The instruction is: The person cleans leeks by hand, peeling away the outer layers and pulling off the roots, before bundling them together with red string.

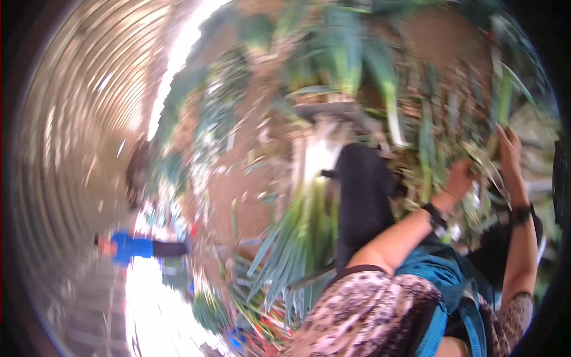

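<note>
My right hand (510, 149) is closed round a leek (504, 98), whose green part rises above the fingers. Just left of it and slightly lower, my left hand (460, 179) has its fingers curled in, seemingly on a pale, thin leek leaf (486, 166) that hangs between the two hands. Motion blur hides the exact grip. Black bands circle both wrists. Loose leek leaves and trimmings lie about and below the hands.
A bundle of leeks (300, 232) lies left of my dark-trousered leg (363, 199). More leeks (342, 50) lie at the far side. Brown soil (238, 199) is strewn with scraps. A person in a blue top (132, 248) stands at the left, by a ribbed tunnel wall (71, 149).
</note>
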### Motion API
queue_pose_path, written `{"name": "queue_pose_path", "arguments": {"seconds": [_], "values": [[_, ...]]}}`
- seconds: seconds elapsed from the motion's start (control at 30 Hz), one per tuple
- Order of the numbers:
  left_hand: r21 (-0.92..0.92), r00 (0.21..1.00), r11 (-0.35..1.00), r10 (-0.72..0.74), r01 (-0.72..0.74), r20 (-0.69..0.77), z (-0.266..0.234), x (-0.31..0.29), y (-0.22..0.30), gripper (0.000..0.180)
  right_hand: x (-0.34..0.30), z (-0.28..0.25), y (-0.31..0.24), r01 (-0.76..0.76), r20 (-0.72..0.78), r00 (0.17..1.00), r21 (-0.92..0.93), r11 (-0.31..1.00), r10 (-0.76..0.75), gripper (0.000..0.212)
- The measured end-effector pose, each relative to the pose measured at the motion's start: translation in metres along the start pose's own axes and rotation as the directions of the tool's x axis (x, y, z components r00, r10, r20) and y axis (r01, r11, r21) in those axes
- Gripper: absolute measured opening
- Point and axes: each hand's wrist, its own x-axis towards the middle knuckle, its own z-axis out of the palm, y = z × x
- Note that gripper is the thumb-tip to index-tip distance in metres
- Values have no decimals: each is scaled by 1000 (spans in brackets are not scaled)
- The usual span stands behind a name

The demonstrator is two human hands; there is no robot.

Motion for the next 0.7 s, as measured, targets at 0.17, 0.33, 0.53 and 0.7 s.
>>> {"name": "queue_pose_path", "arguments": {"seconds": [0.17,0.33,0.53,0.7], "values": [[116,995,988,-96,100,-42,-29,-23,41,17,30,-10,66,99,151,983,63,993,-107,29],[8,970,992,-119,123,-211,-56,-15,46,15,22,13,44,-53,81,996,308,950,29,30],[-57,977,987,-155,149,-144,-54,2,60,18,29,-3,17,-91,75,995,316,944,71,32],[-197,998,980,-25,37,62,-15,-17,91,26,9,-19,11,-72,37,997,370,926,63,31]]}}
